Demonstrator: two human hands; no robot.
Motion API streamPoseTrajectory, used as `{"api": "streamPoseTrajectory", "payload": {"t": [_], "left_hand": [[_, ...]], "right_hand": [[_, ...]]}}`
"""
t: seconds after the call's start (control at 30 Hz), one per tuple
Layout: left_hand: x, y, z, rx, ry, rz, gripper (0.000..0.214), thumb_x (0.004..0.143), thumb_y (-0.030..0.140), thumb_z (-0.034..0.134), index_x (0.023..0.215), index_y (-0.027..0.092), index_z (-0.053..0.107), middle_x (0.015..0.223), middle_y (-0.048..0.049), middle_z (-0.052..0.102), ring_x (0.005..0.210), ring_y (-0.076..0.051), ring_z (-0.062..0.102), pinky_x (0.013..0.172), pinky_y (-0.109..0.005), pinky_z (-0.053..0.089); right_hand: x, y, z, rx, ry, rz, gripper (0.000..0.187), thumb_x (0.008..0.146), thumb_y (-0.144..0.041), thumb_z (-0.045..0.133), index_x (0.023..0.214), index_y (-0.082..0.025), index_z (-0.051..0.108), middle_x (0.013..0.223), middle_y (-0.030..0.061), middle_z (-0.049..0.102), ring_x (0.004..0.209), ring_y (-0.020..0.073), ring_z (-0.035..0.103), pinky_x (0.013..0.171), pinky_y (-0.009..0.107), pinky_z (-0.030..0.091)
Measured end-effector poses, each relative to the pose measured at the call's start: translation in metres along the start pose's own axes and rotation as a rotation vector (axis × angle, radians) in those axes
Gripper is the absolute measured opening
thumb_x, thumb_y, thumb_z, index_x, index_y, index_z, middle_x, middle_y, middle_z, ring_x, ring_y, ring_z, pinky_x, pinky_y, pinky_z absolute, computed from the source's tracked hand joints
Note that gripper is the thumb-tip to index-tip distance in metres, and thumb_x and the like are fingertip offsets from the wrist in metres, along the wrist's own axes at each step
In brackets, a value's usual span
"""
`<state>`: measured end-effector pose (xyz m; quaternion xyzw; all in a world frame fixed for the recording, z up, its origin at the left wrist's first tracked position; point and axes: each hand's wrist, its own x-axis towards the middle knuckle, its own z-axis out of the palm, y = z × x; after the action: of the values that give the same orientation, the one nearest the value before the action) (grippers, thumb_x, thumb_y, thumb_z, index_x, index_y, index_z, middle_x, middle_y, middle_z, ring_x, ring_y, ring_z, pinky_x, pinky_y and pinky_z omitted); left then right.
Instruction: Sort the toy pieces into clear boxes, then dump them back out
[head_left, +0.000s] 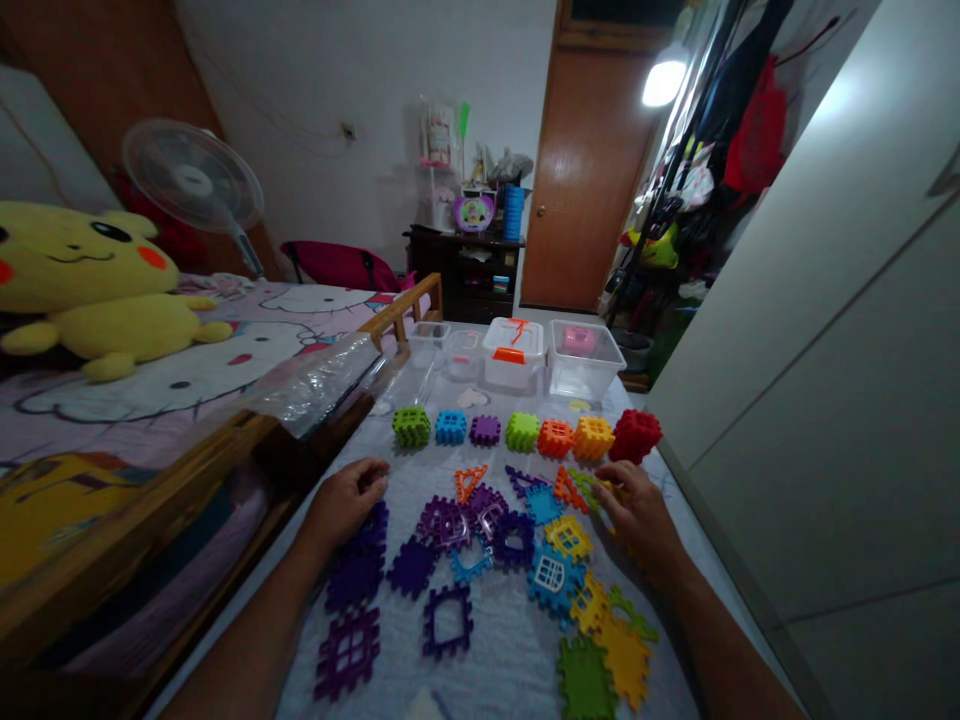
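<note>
My left hand (346, 500) rests with its fingers curled on dark purple flat plastic tiles (358, 555) at the left of a loose pile. My right hand (637, 510) lies on the right side of the pile, its fingertips pinching at a yellow-green tile (592, 485); what it grips is too small to name. Between the hands lie several flat interlocking tiles (517, 545) in purple, blue, yellow and orange. Behind them a row of assembled cubes runs from a green cube (411, 426) to a red cube (636, 435).
Clear plastic boxes (583, 360) and a white-lidded box (512, 352) stand behind the cubes on the pale cloth (495, 650). A wooden bed rail (225, 470) borders the left, a white cupboard wall (810, 420) the right. A yellow plush toy (90, 290) lies on the bed.
</note>
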<state>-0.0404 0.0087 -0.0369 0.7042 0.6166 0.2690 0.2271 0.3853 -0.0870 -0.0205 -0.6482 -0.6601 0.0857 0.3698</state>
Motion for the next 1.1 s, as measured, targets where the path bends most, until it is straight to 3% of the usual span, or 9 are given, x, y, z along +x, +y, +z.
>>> {"api": "streamPoseTrajectory", "payload": {"t": [0.2, 0.5, 0.67, 0.83, 0.97, 1.1], "left_hand": [[-0.006, 0.038, -0.001, 0.081, 0.033, 0.171, 0.033, 0.081, 0.039, 0.049, 0.098, 0.017, 0.067, 0.1, -0.0085, 0.069, 0.088, -0.023, 0.064, 0.086, -0.036, 0.049], [-0.003, 0.099, 0.029, 0.142, -0.263, 0.379, 0.028, 0.084, 0.022, 0.054, 0.109, 0.016, 0.066, 0.113, -0.0111, 0.067, 0.11, -0.025, 0.058, 0.099, -0.036, 0.041], [0.012, 0.108, 0.048, 0.216, -0.332, 0.278, 0.028, 0.079, 0.022, 0.062, 0.104, 0.013, 0.068, 0.101, -0.0115, 0.067, 0.096, -0.025, 0.061, 0.085, -0.033, 0.045], [0.019, 0.109, 0.052, 0.153, -0.342, 0.222, 0.024, 0.07, 0.018, 0.07, 0.094, 0.016, 0.069, 0.085, -0.0036, 0.066, 0.08, -0.02, 0.061, 0.07, -0.026, 0.043], [0.013, 0.115, 0.046, 0.056, -0.277, 0.291, 0.012, 0.079, 0.014, 0.06, 0.087, 0.018, 0.067, 0.086, -0.0021, 0.063, 0.081, -0.016, 0.059, 0.071, -0.025, 0.043], [0.005, 0.117, 0.045, -0.045, -0.165, 0.44, 0.013, 0.078, 0.007, 0.054, 0.079, 0.018, 0.063, 0.087, -0.004, 0.06, 0.086, -0.018, 0.057, 0.078, -0.028, 0.044]], "right_hand": [[-0.001, -0.004, 0.015, -0.184, -0.151, -0.113, 0.012, 0.079, -0.028, 0.067, 0.089, -0.02, 0.069, 0.094, 0.0081, 0.062, 0.09, 0.0249, 0.056, 0.082, 0.038, 0.046], [-0.001, 0.002, 0.019, -0.325, -0.161, -0.127, 0.01, 0.082, -0.028, 0.065, 0.084, -0.02, 0.069, 0.086, 0.0071, 0.06, 0.082, 0.0235, 0.055, 0.074, 0.035, 0.042], [-0.001, 0.003, 0.02, -0.319, -0.165, -0.113, 0.01, 0.084, -0.027, 0.062, 0.08, -0.019, 0.067, 0.083, 0.0069, 0.059, 0.08, 0.0233, 0.055, 0.072, 0.035, 0.041], [-0.001, 0.004, 0.019, -0.272, -0.139, -0.117, 0.011, 0.083, -0.027, 0.064, 0.077, -0.019, 0.061, 0.081, 0.0056, 0.058, 0.078, 0.0221, 0.054, 0.07, 0.033, 0.04], [0.0, 0.001, 0.017, -0.257, -0.117, -0.125, 0.021, 0.086, -0.031, 0.062, 0.069, -0.021, 0.054, 0.075, 0.0042, 0.057, 0.074, 0.0209, 0.052, 0.068, 0.033, 0.039], [0.0, -0.008, 0.012, -0.227, -0.115, -0.114, 0.027, 0.088, -0.035, 0.06, 0.067, -0.021, 0.05, 0.071, 0.0038, 0.056, 0.072, 0.0211, 0.051, 0.066, 0.033, 0.038]]}}
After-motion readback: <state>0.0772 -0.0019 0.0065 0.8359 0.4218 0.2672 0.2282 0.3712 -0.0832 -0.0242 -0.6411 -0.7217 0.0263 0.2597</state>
